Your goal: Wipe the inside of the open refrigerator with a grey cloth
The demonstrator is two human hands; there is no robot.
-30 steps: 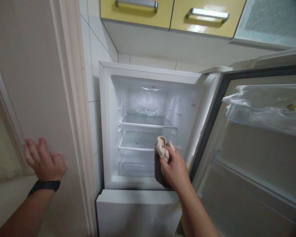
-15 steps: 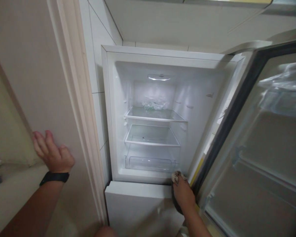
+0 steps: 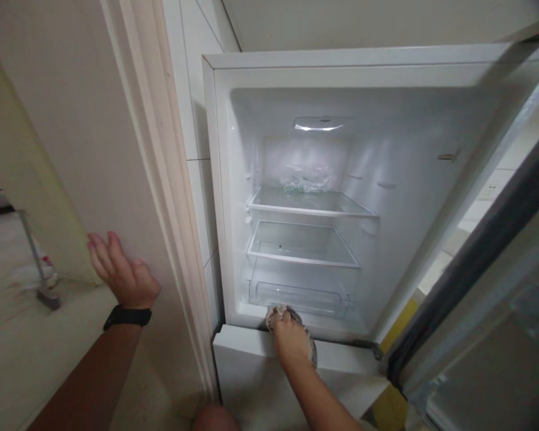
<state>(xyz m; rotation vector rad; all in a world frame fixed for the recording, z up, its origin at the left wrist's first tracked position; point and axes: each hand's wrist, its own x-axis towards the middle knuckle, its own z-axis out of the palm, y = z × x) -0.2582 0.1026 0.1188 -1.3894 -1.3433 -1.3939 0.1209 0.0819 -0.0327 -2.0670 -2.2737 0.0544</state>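
Observation:
A white fridge [image 3: 224, 179] stands with its upper compartment wide open. My right hand [image 3: 291, 342] is closed round a crumpled brownish cloth [image 3: 279, 312] and presses it on the bottom front ledge of the compartment, just below the clear drawer [image 3: 296, 294]. My left hand [image 3: 121, 272], a black band on its wrist, lies flat with fingers spread on the beige wall [image 3: 72, 120] left of the fridge. Two glass shelves [image 3: 309, 203] sit above the drawer, and a crinkled plastic bag [image 3: 306, 179] rests at the back of the upper shelf.
The open fridge door [image 3: 489, 257] hangs at the right, its dark seal toward me. A closed lower door [image 3: 251, 371] sits under the ledge. A white door frame [image 3: 161, 179] runs between wall and fridge. A blurred tool [image 3: 40, 281] lies on the floor at left.
My right hand dropped with the cloth from shelf height to the bottom ledge, then slid left along it. The view came closer and lower. My left hand stayed on the wall.

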